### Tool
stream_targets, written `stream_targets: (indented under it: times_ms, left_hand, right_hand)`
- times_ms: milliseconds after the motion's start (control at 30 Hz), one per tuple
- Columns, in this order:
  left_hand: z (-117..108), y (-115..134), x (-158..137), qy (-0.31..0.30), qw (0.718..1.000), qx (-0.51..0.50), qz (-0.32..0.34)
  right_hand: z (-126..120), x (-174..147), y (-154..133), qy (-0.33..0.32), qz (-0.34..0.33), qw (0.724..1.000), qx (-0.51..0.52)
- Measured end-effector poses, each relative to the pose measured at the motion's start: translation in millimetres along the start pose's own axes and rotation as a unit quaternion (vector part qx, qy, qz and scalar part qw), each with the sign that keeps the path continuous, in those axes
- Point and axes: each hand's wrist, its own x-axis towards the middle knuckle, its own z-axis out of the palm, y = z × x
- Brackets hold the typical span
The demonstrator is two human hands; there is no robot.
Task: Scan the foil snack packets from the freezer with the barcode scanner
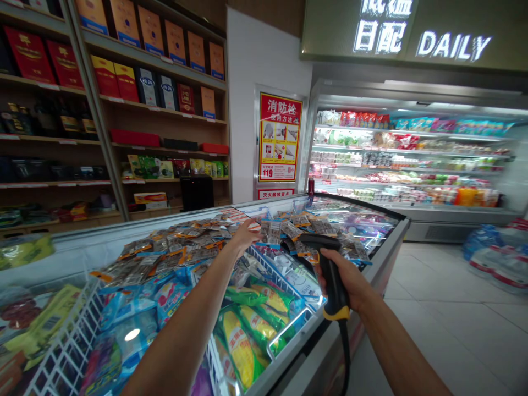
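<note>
My right hand (344,278) is wrapped round the grip of a black and yellow barcode scanner (335,283), its cable hanging down. The scanner's head points left, over the freezer's near right part. My left hand (246,236) reaches forward across the chest freezer, fingers closed at the edge of a small flat packet (270,233) with a blue border. Many similar clear packets with orange or blue edges (165,250) lie spread over the freezer top around it. Below my left forearm are bags of corn (243,335) in a white wire basket (284,278).
Blue ice-cream bags (136,316) fill the freezer's left part, beside another wire basket (61,341). A dark can (311,186) stands on the far rim. Shelves of boxes (165,91) rise behind. A refrigerated display (412,159) and water bottles (482,242) are at the right.
</note>
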Motion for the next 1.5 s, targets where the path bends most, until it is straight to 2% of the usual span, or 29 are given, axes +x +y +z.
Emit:
stream_targets:
  times_ms: [100, 167, 300, 400, 467, 667, 900, 1033, 1133, 1367, 1500]
  left_hand:
    - [3, -4, 0, 0.009, 0.995, -0.062, -0.08]
    - [7, -8, 4, 0.007, 0.989, -0.114, -0.097]
    - [22, -11, 19, 0.079, 0.983, -0.163, -0.015]
    - [32, -14, 32, 0.121, 0.981, -0.136, 0.063]
    - [35, -19, 39, 0.132, 0.981, -0.109, 0.091]
    - [35, -31, 48, 0.126, 0.982, -0.07, 0.125]
    - [33, -23, 43, 0.135, 0.981, -0.053, 0.129]
    - [35, -24, 47, 0.16, 0.979, 0.019, 0.125]
    - [46, -23, 55, 0.16, 0.976, 0.094, 0.111]
    - [103, 0, 65, 0.112, 0.966, 0.213, 0.094]
    - [127, 7, 64, 0.071, 0.937, 0.32, 0.123]
  right_hand:
    - [2, -1, -1, 0.001, 0.002, 1.0, -0.002]
    - [2, -1, -2, -0.002, 0.004, 1.0, -0.007]
    - [3, 0, -4, -0.005, 0.001, 1.0, -0.013]
    - [6, 1, -5, 0.003, -0.022, 1.0, -0.012]
    - [9, 1, -5, 0.005, -0.025, 0.999, -0.022]
    - [12, 6, 0, -0.019, -0.034, 0.998, -0.043]
    - [12, 9, -1, -0.026, -0.032, 0.999, -0.031]
    - [-1, 10, -7, 0.014, -0.05, 0.999, -0.012]
    - [-17, 14, -10, 0.054, -0.067, 0.996, 0.003]
    - [-58, 20, -19, 0.106, -0.079, 0.99, 0.04]
    - [-71, 18, -21, 0.118, -0.091, 0.987, 0.055]
